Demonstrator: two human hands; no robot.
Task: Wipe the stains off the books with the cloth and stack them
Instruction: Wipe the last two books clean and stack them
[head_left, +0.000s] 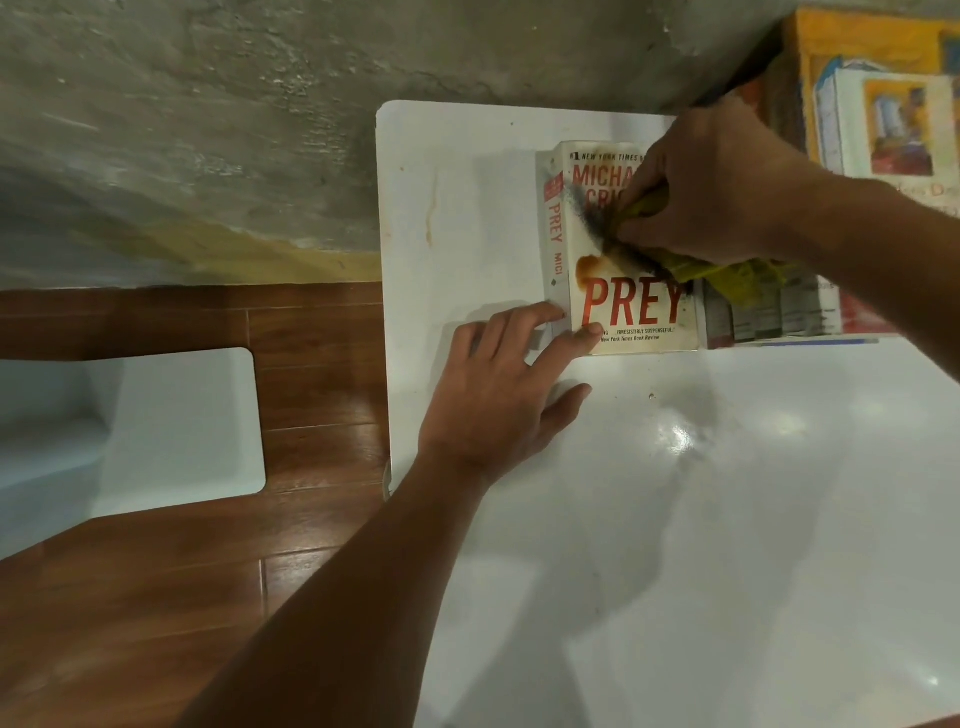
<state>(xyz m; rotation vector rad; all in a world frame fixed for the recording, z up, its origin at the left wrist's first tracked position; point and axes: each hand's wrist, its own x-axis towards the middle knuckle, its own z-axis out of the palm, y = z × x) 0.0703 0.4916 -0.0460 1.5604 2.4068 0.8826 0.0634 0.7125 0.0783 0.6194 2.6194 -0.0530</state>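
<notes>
It looks like a plain room in a home. A glossy white desk (675, 519) stands against a rough, bare concrete wall (260, 130) on wood-plank flooring (208, 571), a white stool (182, 426) sits beside the desk's left edge, and paperback books (883, 119) are piled at its far right corner.

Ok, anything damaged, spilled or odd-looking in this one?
Yes: the Prey book has a brown stain above the title and browned edges. The right hand rubs it with the yellow cloth; the left hand steadies it.
</notes>
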